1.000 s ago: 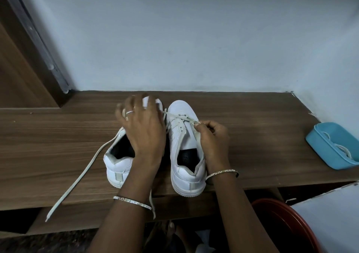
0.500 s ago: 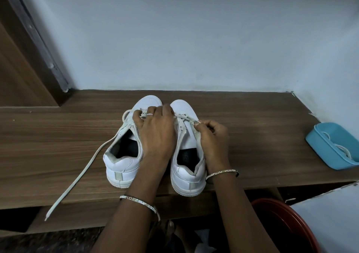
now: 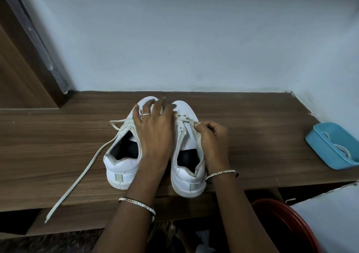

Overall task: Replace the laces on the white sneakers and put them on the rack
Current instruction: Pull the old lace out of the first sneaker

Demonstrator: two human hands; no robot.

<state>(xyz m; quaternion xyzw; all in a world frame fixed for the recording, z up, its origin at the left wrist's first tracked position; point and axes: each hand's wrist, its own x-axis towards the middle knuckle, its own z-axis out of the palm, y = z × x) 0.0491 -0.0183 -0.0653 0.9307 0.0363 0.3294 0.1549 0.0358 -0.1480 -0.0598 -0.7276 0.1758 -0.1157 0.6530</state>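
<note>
Right hand (image 3: 213, 138) pinches the lace (image 3: 186, 119) at the right white sneaker's (image 3: 186, 179) lower eyelets; lacing looks early to midway.
Left hand (image 3: 155, 124) lies flat and blurred over the toes, fingers spread, gripping nothing. Both sneakers sit side by side on the counter (image 3: 252, 136). The left white sneaker (image 3: 120, 167) is mostly unlaced, its loose lace (image 3: 77, 181) trailing off the edge. A blue tray (image 3: 318, 148) seems to hold laces. Racking not done.
</note>
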